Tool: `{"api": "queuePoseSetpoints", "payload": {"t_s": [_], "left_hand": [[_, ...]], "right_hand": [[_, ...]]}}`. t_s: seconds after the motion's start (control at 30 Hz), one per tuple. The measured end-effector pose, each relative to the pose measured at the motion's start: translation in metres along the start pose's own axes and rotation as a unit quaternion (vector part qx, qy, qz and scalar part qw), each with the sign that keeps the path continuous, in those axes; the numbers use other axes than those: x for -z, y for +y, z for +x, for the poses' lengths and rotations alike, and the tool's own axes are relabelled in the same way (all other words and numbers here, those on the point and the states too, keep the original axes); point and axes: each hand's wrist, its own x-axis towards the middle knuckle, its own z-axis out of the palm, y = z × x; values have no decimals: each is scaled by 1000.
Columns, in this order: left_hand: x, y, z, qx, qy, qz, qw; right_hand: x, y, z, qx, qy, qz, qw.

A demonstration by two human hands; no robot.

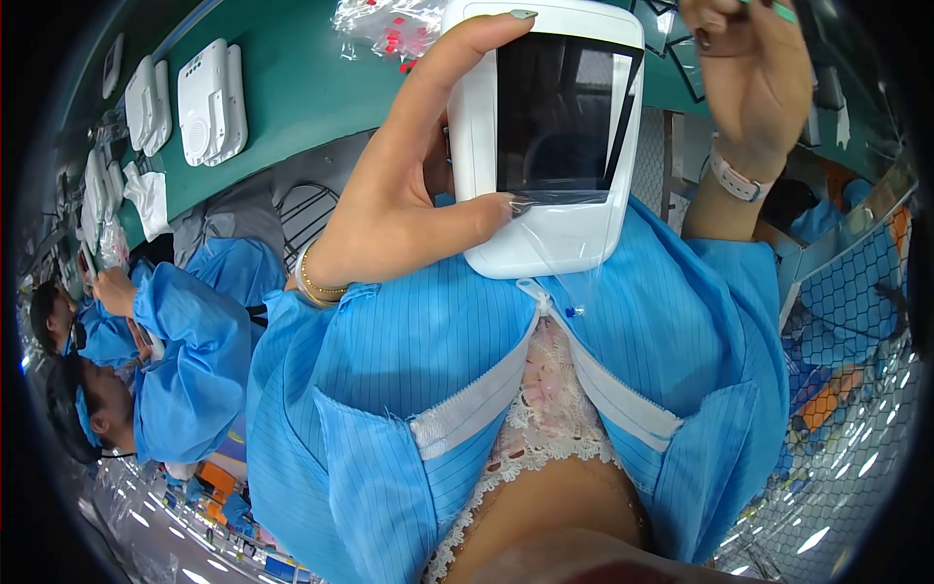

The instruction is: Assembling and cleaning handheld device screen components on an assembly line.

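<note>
My left hand (389, 209) grips a white handheld device (555, 238) by its left side, holding it upright in front of my chest. A dark, glossy screen (555, 122) fills much of its front. My thumb presses near the screen's lower left corner, and a fingertip reaches over the upper edge. Below the screen hangs a thin clear film (559, 258). My right hand (754, 73) is raised at the upper right, apart from the device, with curled fingers partly cut off by the picture's edge. A small green thing (781, 11) shows at its fingers; its kind is unclear.
Along the green bench (292, 97), several white devices (212, 102) stand at the left. A clear bag with red bits (389, 29) lies at the back; dark framed panels (676, 44) sit behind my right hand. Co-workers in blue (195, 360) are at the left, wire mesh (851, 292) at the right.
</note>
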Motion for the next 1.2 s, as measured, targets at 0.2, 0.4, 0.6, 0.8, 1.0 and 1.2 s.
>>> {"api": "queuePoseSetpoints", "payload": {"t_s": [0.2,0.4,0.6,0.8,1.0,1.2], "left_hand": [[-7,2,-7,18,12,22,1000],[-11,3,-6,3,21,18,1000],[-11,1,-7,13,24,0,1000],[-12,4,-7,10,29,-1,1000],[-13,4,-5,10,15,-7,1000],[-10,5,-6,9,2,9,1000]], "right_hand": [[-45,8,-10,-14,201,-548,812],[-51,10,-5,-95,231,-549,797],[-55,11,-3,-103,236,-596,760],[-60,11,0,-140,216,-628,734],[-35,-30,-2,-199,75,-655,725],[-62,10,3,-165,197,-641,723]]}}
